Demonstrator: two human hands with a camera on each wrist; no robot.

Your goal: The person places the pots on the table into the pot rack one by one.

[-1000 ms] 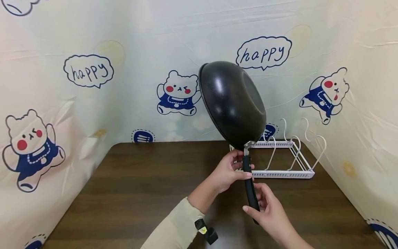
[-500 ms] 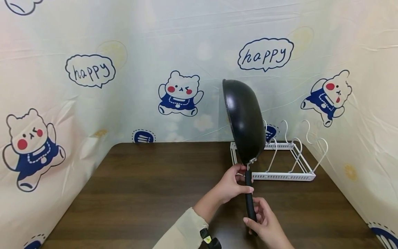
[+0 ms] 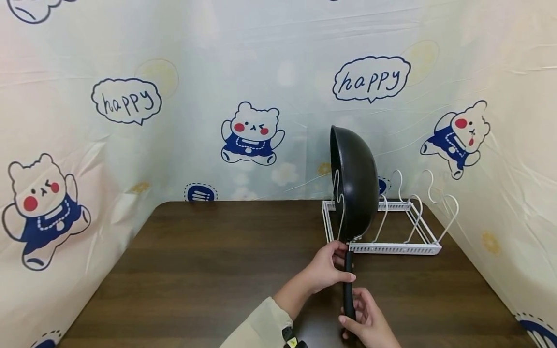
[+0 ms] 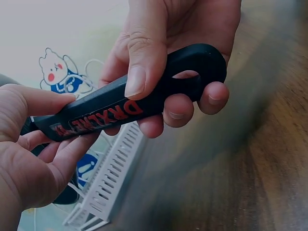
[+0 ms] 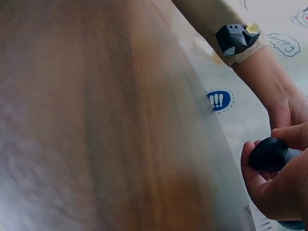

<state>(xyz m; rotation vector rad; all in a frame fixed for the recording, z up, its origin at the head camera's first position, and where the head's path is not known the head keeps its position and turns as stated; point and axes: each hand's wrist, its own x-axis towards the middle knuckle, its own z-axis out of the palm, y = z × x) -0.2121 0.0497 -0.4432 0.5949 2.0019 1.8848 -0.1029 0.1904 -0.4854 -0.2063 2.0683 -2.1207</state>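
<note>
A black wok (image 3: 359, 181) stands on edge at the left end of a white wire rack (image 3: 393, 248), its hollow side facing left. Two wire hooks of the rack rise in front of the hollow side. The wok's handle (image 3: 349, 285) points toward the person. Near the pan end of the handle, the left hand (image 3: 326, 268) pinches it between thumb and fingers. Lower down, the right hand (image 3: 367, 319) grips the handle's end. In the left wrist view, red lettering and a hanging hole show on the handle (image 4: 115, 108), with both hands around it.
Several more curved hooks (image 3: 417, 217) stand up along the rack to the wok's right. The brown wooden table (image 3: 209, 261) stretches away to the left. A printed cloth (image 3: 261, 58) hangs behind and at both sides. A small black camera (image 3: 293, 338) sits on the left sleeve.
The wok has come down and to the right, turning from a tilt to nearly upright, into the rack's left end. Both hands have moved down with its handle.
</note>
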